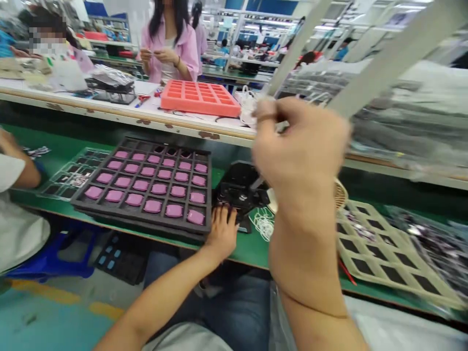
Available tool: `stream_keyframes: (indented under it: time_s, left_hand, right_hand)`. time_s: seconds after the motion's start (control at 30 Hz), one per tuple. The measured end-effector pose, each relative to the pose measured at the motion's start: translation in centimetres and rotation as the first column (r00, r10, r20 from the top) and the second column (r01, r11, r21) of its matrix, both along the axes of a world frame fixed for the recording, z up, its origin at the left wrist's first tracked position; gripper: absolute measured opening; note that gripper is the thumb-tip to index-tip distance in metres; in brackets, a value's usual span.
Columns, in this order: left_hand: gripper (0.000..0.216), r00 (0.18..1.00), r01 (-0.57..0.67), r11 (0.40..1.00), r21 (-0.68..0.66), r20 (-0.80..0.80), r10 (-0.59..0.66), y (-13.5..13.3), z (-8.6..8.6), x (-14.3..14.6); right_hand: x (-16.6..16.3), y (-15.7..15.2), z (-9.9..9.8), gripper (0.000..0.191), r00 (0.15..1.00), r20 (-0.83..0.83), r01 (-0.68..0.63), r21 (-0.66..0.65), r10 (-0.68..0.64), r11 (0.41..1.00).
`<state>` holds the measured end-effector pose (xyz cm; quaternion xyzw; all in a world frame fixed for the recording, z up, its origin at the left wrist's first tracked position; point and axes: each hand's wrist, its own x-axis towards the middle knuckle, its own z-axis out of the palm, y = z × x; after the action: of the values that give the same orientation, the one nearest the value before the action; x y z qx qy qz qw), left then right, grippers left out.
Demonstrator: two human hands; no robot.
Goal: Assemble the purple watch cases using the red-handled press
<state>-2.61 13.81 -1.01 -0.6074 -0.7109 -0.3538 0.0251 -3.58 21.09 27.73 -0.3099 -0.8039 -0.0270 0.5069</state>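
My right hand (300, 141) is raised high in front of me, blurred, its fingers curled into a closed grip. Whatever those fingers hold, if anything, I cannot make out. Down on the green bench, my left hand (223, 229) rests with fingers stretched forward at the front of a black fixture (237, 180). A thin metal bar (257, 183) shows at the fixture's right side, partly behind my right forearm. Immediately left of my left hand lies a black compartment tray (211, 195) with rows of pink-purple, rounded-rectangle pieces (160, 188) in its cells.
White cord (263, 224) lies right of the fixture. Further right are a cream tray (387, 253) and bagged parts (435, 243). A shelf edge (146, 119) crosses behind, carrying an orange-red divided tray (199, 97). A clear tray (75, 173) and a co-worker's arm (18, 161) are left.
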Motion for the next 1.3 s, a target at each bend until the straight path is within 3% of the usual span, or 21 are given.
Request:
stream_keyframes:
  time_s: [0.07,0.13,0.23,0.33,0.43,0.5,0.6,0.7,0.77,0.83,0.87,0.9,0.97,1.03,1.07,1.17,1.3]
  left_hand:
    - [0.053,1.0,0.004,1.0,-0.008,0.015,-0.004,-0.8,0.0,0.4]
    - [0.05,1.0,0.007,1.0,-0.014,0.012,-0.007,-1.9,0.2,0.7]
    - [0.046,1.0,0.017,1.0,-0.017,-0.014,-0.017,-3.2,0.3,0.9]
    - [0.045,1.0,0.009,1.0,-0.018,-0.028,-0.009,-3.4,0.2,1.0]
    - [0.043,1.0,0.024,1.0,0.014,0.003,-0.024,-3.8,0.4,1.1]
    - [0.046,0.988,0.123,0.988,0.088,0.082,-0.13,-5.3,1.1,1.2]
    - [0.049,0.914,0.323,0.92,0.222,0.178,-0.364,-9.0,4.1,0.6]
    - [0.046,0.882,0.404,0.878,0.258,0.145,-0.449,-11.1,8.7,-2.2]
    - [0.046,0.925,0.354,0.914,0.197,0.071,-0.373,-9.7,11.8,-5.8]
    - [0.039,0.99,0.141,0.99,0.006,-0.001,-0.141,-5.9,14.1,-10.4]
    - [0.036,0.998,0.023,0.987,-0.156,-0.053,-0.032,-3.5,15.0,-12.8]
    - [0.033,0.997,-0.052,0.976,-0.211,-0.071,0.038,-0.8,15.5,-15.1]
    - [0.028,0.989,-0.139,0.951,-0.276,-0.092,0.118,4.2,16.0,-19.0]
    - [0.027,0.978,-0.208,0.916,-0.344,-0.104,0.183,8.3,16.0,-21.6]
    - [0.031,0.973,-0.232,0.897,-0.377,-0.104,0.208,9.9,15.9,-22.3]
    - [0.038,0.961,-0.269,0.848,-0.457,-0.071,0.267,13.0,15.4,-23.3]
    - [0.04,0.949,-0.248,0.846,-0.472,0.059,0.31,14.3,15.1,-23.4]
  right_hand:
    - [4.4,2.2,1.9,0.057,0.955,0.027,0.298,-0.09,-0.297,0.95]
    - [6.5,4.6,2.7,0.058,0.905,0.111,0.426,-0.2,-0.411,0.882]
    - [6.9,7.0,2.1,0.055,0.963,0.12,0.265,-0.252,-0.242,0.931]
    - [7.2,5.5,0.1,0.045,1.0,-0.008,0.023,-0.148,-0.024,0.989]
    - [8.6,1.5,-4.0,0.032,0.973,-0.228,-0.036,-0.06,0.021,0.998]
    - [9.6,-0.7,-7.7,0.024,0.938,-0.341,-0.079,-0.036,0.062,0.996]
    - [10.4,-2.0,-12.6,0.021,0.917,-0.363,-0.182,-0.019,0.163,0.983]
    - [10.8,-2.1,-14.6,0.029,0.91,-0.354,-0.249,-0.054,0.215,0.967]
    - [11.4,-2.5,-14.6,0.027,0.886,-0.427,-0.238,-0.081,0.182,0.968]
    - [12.3,-3.2,-14.7,0.021,0.789,-0.604,-0.247,-0.137,0.116,0.959]
    - [12.8,-3.7,-14.9,0.022,0.712,-0.696,-0.304,-0.19,0.09,0.934]
    - [13.3,-4.1,-15.4,0.028,0.63,-0.774,-0.398,-0.252,0.063,0.882]
    - [14.2,-4.8,-16.9,0.039,0.506,-0.863,-0.608,-0.352,0.006,0.711]
    - [15.2,-5.2,-18.8,0.048,0.447,-0.892,-0.719,-0.402,-0.065,0.567]
    - [15.7,-5.3,-19.8,0.052,0.431,-0.895,-0.731,-0.418,-0.11,0.539]
    - [17.5,-5.5,-22.5,0.062,0.411,-0.876,-0.743,-0.482,-0.251,0.465]
    - [19.2,-6.2,-24.7,0.059,0.395,-0.83,-0.853,-0.49,-0.395,0.177]
